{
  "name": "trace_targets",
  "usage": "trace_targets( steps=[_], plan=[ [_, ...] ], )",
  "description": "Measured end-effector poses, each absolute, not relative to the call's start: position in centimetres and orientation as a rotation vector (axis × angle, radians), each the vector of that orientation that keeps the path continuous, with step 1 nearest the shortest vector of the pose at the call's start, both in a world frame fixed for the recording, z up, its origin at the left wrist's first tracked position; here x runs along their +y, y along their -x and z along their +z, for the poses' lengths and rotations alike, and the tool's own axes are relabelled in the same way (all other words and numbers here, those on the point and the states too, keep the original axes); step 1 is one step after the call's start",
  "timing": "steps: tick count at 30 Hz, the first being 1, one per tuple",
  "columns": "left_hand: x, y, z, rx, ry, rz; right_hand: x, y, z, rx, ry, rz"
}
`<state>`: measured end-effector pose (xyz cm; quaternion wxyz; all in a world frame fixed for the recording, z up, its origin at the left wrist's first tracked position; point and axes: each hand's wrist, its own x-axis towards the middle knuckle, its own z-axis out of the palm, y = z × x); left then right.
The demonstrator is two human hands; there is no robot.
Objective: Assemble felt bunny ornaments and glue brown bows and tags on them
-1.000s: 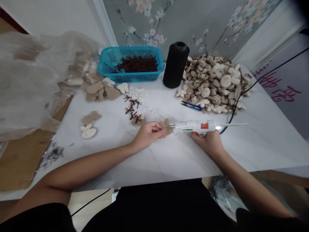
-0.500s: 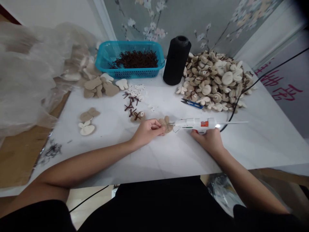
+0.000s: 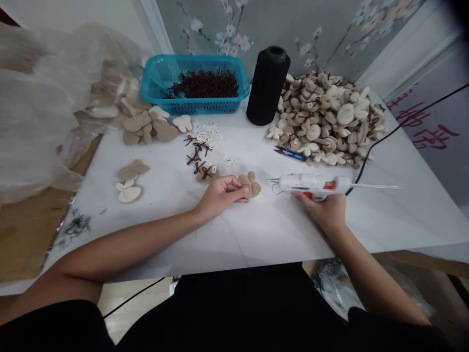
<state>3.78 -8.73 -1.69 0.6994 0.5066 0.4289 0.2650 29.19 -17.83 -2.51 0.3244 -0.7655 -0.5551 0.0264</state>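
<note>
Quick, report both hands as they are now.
Left hand: closed, holding a beige fabric piece.
Right hand: closed, holding the white glue gun.

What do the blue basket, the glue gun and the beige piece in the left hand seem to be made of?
Blue basket: probably plastic, faintly shiny, with stiff, slotted walls.
Glue gun: likely smooth hard plastic, from its white moulded body; nozzle apparently metal, from its grey sheen.
Beige piece: matte, rounded lobes suggest fabric, perhaps plush; weave unclear.
</note>
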Motion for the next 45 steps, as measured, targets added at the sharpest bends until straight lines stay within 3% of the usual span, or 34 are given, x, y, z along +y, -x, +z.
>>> trace_targets(
  steps=[35,45],
  plan=[
    [-8.4,-3.6,-1.8,0.908,-1.137,0.597,-18.1,-29.1,-2.7,-1.544,2.084,0.169],
    [-8.1,-3.0,-1.0,0.739,-1.531,0.514,-16.0,-34.7,-3.4,-1.428,2.401,-0.111]
  ],
)
